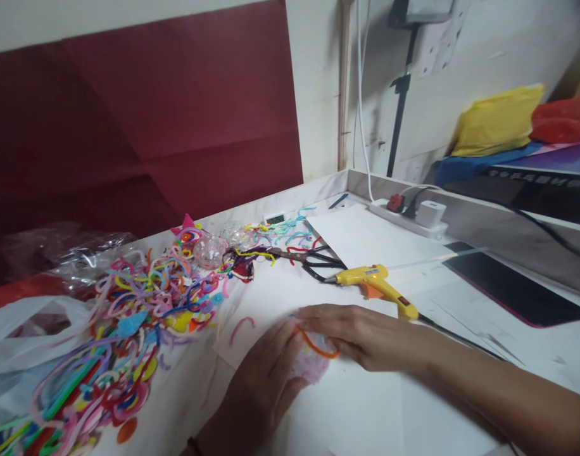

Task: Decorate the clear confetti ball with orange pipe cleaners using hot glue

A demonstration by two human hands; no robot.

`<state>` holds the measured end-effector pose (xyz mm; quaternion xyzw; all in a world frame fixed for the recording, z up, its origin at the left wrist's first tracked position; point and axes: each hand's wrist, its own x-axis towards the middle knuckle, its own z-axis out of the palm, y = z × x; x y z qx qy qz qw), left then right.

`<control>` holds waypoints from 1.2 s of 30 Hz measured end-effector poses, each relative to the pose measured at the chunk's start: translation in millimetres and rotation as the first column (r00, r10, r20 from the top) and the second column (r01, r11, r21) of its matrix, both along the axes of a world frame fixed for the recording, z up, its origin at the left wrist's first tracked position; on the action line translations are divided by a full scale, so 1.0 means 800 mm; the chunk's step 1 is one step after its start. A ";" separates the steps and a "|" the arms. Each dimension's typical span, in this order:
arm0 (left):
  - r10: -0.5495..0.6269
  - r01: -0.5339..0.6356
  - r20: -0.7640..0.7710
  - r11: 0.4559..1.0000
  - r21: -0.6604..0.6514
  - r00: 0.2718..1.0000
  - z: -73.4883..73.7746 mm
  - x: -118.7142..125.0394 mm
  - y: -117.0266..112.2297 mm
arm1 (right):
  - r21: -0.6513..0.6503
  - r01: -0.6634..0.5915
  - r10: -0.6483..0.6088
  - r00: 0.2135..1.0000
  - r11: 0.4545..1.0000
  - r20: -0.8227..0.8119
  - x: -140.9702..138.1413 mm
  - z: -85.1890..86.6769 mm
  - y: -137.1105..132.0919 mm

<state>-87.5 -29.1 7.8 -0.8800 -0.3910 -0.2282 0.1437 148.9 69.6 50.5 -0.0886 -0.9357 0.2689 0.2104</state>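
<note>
A clear, pinkish ball [313,366] sits between my two hands above white paper [351,411]. My left hand [266,364] is closed around its left side, with the fingers over its top. An orange pipe cleaner [318,347] curves across the front of the ball. Its right end meets the fingers of my right hand [354,332], which are closed against the ball's upper right side. The fingers hide much of the ball. Just beyond my right hand lies a yellow hot glue gun [378,285], its nozzle pointing left. A short pink pipe cleaner piece [241,328] rests left of my hands.
A heap of colourful pipe cleaner pieces [142,304] covers the left side, beside a white plastic bag [28,335]. Scissors [318,258] and clear balls [209,251] lie further back. A phone [515,288] and a power strip [408,218] are at right.
</note>
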 end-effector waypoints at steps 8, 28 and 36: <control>0.039 -0.028 0.085 0.991 -0.129 0.996 0.003 -0.002 -0.002 | 0.037 0.164 -0.160 0.982 0.986 -0.096 -0.013 -0.010 -0.015; 0.152 -0.105 0.345 0.983 -0.153 0.926 0.039 0.016 0.017 | 0.047 0.155 -0.141 0.965 0.987 -0.221 -0.018 -0.018 -0.016; 0.224 -0.138 0.476 0.968 -0.209 0.850 0.032 0.016 0.022 | 0.100 0.159 -0.130 0.960 0.982 -0.250 -0.020 -0.018 -0.016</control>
